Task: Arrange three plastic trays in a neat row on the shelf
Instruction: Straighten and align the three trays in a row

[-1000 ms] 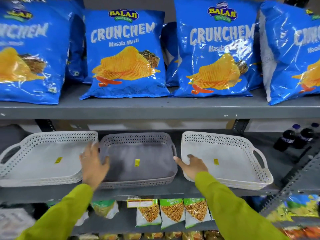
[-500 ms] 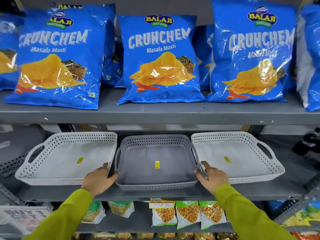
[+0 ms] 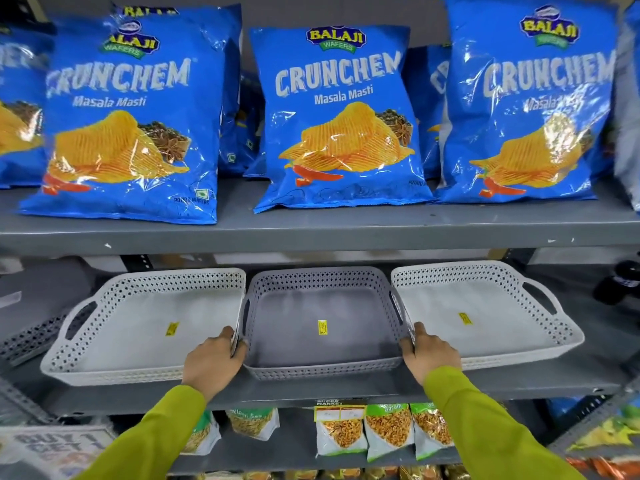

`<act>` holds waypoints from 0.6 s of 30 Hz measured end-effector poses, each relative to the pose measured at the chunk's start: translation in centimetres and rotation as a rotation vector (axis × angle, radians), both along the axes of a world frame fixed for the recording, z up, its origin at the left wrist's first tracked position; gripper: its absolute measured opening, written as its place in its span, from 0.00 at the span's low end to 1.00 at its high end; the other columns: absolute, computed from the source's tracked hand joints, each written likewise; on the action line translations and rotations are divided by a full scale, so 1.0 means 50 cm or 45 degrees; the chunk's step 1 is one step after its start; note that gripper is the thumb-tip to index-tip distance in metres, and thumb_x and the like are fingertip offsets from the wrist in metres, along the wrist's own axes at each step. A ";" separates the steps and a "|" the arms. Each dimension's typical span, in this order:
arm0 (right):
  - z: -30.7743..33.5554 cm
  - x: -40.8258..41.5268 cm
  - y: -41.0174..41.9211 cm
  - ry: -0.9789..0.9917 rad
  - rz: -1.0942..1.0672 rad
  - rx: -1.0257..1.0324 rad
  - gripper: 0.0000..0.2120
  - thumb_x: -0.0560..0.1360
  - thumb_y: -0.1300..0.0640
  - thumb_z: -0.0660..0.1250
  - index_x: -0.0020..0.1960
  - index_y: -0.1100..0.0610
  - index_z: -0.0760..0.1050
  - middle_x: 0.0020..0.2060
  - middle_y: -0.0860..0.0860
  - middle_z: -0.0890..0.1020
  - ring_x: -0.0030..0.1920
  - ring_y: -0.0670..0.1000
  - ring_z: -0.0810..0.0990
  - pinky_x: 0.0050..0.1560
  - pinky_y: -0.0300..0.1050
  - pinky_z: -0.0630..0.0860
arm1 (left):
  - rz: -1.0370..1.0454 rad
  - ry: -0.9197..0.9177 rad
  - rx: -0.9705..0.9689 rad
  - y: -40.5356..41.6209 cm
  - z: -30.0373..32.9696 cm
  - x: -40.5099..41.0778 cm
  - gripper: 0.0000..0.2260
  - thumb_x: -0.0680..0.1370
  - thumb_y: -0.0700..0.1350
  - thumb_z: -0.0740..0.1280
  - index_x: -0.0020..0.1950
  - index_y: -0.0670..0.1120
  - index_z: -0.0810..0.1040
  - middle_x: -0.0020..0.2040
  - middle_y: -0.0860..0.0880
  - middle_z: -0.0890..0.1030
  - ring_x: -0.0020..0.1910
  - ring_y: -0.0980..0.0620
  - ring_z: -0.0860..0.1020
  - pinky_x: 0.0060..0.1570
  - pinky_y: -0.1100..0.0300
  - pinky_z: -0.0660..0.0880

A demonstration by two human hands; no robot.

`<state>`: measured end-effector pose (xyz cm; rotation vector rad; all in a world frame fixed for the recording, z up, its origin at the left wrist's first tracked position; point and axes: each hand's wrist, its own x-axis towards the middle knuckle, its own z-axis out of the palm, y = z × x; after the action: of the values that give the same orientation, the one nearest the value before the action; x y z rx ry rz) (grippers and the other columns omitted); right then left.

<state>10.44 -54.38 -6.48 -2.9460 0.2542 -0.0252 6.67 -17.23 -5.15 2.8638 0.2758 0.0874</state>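
Three plastic trays are laid side by side on the middle shelf (image 3: 311, 393): a white left tray (image 3: 138, 327), a grey middle tray (image 3: 322, 327) and a white right tray (image 3: 485, 317). The grey one is flanked closely by the white ones, whose inner walls are touching or almost touching its sides. The left hand (image 3: 211, 362) is closed around the seam at the front between the left and middle trays, thumb laid over the rim; the right hand (image 3: 429, 355) is likewise wrapped at the seam between the middle and right trays. Each grip is judged to be pinching adjoining tray walls together, though exactly which walls are caught cannot be told.

The step in hand is judged to be the final squaring of the row. The front edge of the grey tray is seen slightly nearer the shelf lip than those of its neighbours, and the right tray is angled a little, so a small nudge to bring the fronts level seems to be called for before the hands are released.

The shelf is grey painted metal, scuffed at its edge. Above it, blue crisp packets (image 3: 339, 116) are stood in a line; below, small snack pouches (image 3: 388, 431) are displayed. Dark bottles (image 3: 620, 282) are glimpsed at the far right.
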 end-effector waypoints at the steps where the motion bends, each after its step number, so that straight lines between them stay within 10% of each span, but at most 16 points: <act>1: 0.002 0.001 0.003 -0.007 -0.018 0.010 0.19 0.78 0.46 0.53 0.63 0.56 0.65 0.52 0.59 0.83 0.52 0.62 0.81 0.48 0.51 0.75 | 0.005 -0.016 -0.013 -0.001 0.000 0.000 0.17 0.79 0.56 0.57 0.58 0.45 0.69 0.51 0.38 0.83 0.50 0.36 0.80 0.43 0.50 0.73; 8: 0.002 -0.007 0.019 -0.040 -0.082 0.007 0.16 0.78 0.47 0.53 0.59 0.57 0.67 0.50 0.59 0.84 0.51 0.61 0.82 0.48 0.49 0.74 | -0.024 0.113 -0.058 0.001 -0.004 -0.010 0.25 0.73 0.66 0.58 0.57 0.47 0.66 0.51 0.43 0.82 0.51 0.41 0.80 0.43 0.53 0.72; 18: -0.002 -0.013 0.021 -0.074 -0.036 0.044 0.14 0.76 0.49 0.55 0.56 0.58 0.66 0.47 0.58 0.84 0.48 0.61 0.82 0.48 0.49 0.73 | -0.011 0.074 -0.025 -0.008 -0.007 0.007 0.10 0.77 0.51 0.57 0.51 0.45 0.68 0.51 0.39 0.82 0.50 0.38 0.79 0.43 0.52 0.72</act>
<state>9.79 -53.35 -6.60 -2.9019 0.2851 -0.1094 7.04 -17.63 -5.49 2.8508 0.2737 -0.0002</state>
